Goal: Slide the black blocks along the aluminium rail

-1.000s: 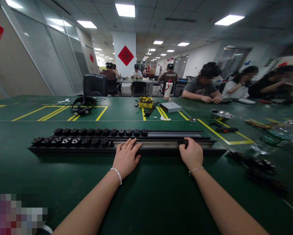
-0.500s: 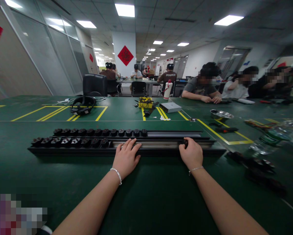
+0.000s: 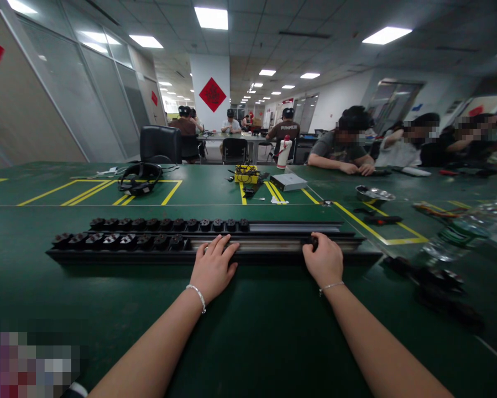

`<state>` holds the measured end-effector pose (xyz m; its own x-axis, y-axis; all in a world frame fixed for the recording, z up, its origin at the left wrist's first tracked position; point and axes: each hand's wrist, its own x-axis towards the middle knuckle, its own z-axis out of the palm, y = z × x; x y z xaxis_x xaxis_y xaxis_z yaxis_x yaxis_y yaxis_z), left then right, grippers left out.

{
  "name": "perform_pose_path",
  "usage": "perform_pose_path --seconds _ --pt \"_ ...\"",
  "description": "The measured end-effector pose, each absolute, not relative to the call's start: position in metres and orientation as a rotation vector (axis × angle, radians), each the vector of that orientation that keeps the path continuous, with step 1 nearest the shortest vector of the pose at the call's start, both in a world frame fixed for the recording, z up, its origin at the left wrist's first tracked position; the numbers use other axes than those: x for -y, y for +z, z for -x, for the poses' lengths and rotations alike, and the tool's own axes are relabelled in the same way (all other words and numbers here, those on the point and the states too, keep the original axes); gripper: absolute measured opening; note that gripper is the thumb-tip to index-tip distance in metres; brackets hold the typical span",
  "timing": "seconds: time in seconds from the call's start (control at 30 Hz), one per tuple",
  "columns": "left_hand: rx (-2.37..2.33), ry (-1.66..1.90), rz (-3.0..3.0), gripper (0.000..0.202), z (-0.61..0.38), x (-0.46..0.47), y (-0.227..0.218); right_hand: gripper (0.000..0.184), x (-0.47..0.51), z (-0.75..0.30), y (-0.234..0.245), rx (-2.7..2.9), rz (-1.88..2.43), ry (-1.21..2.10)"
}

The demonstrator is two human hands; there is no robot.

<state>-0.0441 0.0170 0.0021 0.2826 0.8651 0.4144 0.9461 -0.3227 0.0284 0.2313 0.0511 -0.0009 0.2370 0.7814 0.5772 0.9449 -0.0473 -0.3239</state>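
Observation:
Two long black power tracks lie side by side on the green table. The near track (image 3: 252,254) carries several black track sockets (image 3: 144,241) at its left part. More sockets (image 3: 178,224) sit in a row on the left of the far track (image 3: 293,226). My left hand (image 3: 213,271) rests with fingers spread on the near track, just right of its last socket. Near that track's right end, my right hand (image 3: 325,261) is closed around a dark socket (image 3: 313,241), mostly hidden by the fingers, at the track's slot.
A black headset (image 3: 141,179), a yellow box with cables (image 3: 247,173), a silver box (image 3: 288,182) and a metal bowl (image 3: 375,194) stand beyond the tracks. At right are a plastic bottle (image 3: 451,237) and loose dark parts (image 3: 443,287). People sit across the table.
Both hands keep the same places on the near track. Only a very slight shift of the whole view shows.

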Motion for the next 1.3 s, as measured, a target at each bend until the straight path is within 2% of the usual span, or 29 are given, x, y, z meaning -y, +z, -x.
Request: perform_pose_path --seconds 1.3 --pt "1.677 -0.53 2.322 0.042 0.0433 -0.0163 0.0034 0.036 -0.054 -0.2377 0.0006 1.556 1.899 -0.3"
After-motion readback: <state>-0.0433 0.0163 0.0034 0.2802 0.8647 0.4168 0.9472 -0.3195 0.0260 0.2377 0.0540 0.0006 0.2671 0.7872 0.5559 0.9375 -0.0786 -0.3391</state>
